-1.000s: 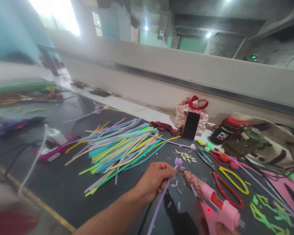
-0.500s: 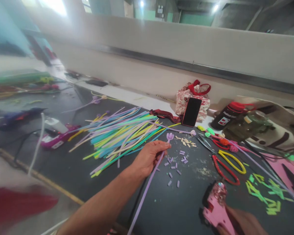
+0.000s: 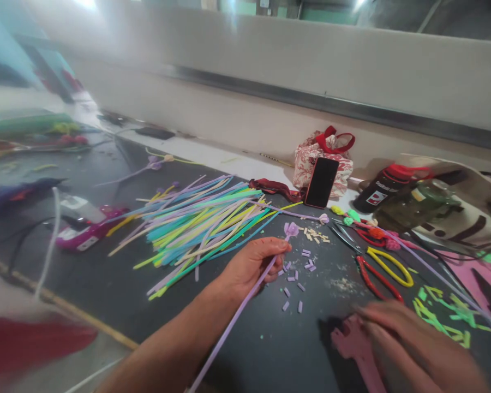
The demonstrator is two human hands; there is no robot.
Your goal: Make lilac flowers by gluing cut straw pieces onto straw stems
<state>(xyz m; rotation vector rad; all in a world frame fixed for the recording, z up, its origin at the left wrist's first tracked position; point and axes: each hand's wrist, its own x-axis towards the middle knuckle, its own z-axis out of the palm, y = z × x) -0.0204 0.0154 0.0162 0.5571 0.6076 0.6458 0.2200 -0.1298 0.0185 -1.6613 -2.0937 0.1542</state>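
My left hand (image 3: 256, 262) is closed around the stem of a lilac pipe-cleaner flower (image 3: 291, 229). Its small looped head stands above my thumb and fingertips, while the long stem runs down toward the lower edge. At the lower right, my right hand (image 3: 413, 338) is smeared by motion, its fingers at the top of a pink gun-shaped tool (image 3: 358, 344). Whether they grip the tool cannot be made out. Short cut lilac pieces (image 3: 287, 292) lie scattered beside my left hand, with cream pieces (image 3: 313, 234) behind them.
A pile of coloured pipe cleaners (image 3: 204, 224) covers the table's left middle. Scissors (image 3: 387, 267) with red and yellow handles lie at right, near green scraps (image 3: 445, 314). Behind stand a phone (image 3: 321, 183), a patterned bag (image 3: 305, 164) and a bottle (image 3: 382, 188). A purple power strip (image 3: 82, 234) lies left.
My right hand has moved up over the pink tool, which now shows lower and is partly covered. My left hand still holds the flower and has barely moved. The view has tilted slightly down.
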